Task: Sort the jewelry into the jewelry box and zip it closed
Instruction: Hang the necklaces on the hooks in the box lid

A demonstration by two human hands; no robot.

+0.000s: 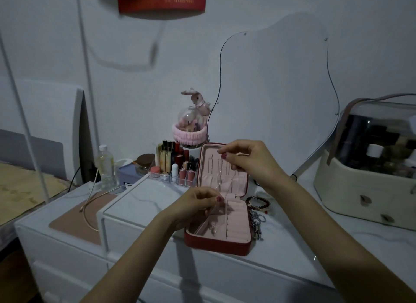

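Two hands: we use both now; our right hand (244,158) is up by the lid and our left hand (198,203) is low over the tray, and each one pinches an end of the same thin chain.
Dresser (281,246): big, white and smooth, with faint grey lines like marble; the box sits on it near the front edge.
Jewelry box (217,244): red outside, soft pink inside, open with the lid standing up; the zip is not done yet.
Tray: long pink slots and small square pockets; we think we see a few tiny pieces in the front left slot.
Bracelets (258,203): round dark red beads, lying just beside the box on its right, not packed yet.
Key chains (257,223): shiny metal links, right below the bracelets.
Necklace (219,178): very thin, hard to see, hangs straight between our hands in front of the lid.
How we do it well: we keep the chain pulled straight so it does not knot, hang the top end up in the lid, then let the bottom down slowly.
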